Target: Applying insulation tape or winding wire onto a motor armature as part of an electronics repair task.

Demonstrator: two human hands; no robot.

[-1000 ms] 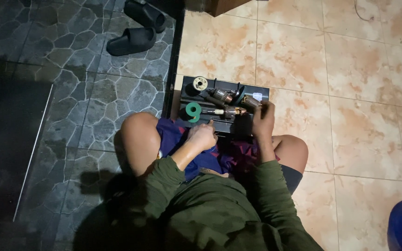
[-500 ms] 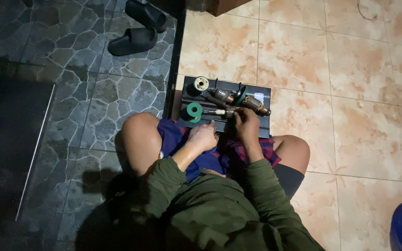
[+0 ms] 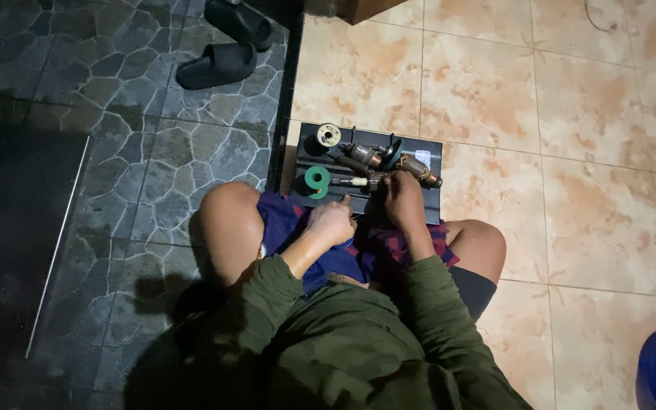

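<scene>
The right hand [image 3: 402,199] is now resting curled, fingers down, on the near middle of the black tray [image 3: 428,206] — a second ago it was gripping farther right, by the motor armature [image 3: 419,168] — so the work is shifting toward the centre. The left hand [image 3: 331,222] is staying loosely fisted at the tray's near edge; whether it is pinching anything, I cannot tell. The tray is holding a green tape roll [image 3: 316,181], a small wire spool [image 3: 329,135] and a second armature [image 3: 364,155].

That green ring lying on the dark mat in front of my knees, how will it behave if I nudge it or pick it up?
The green ring is round, so it would probably roll away if stood on edge. Lying flat on the dark mat, as it seems to be, it should more likely slide than tip. It looks small beside the left hand, so probably light, though its material is unclear in this dim view.
</scene>
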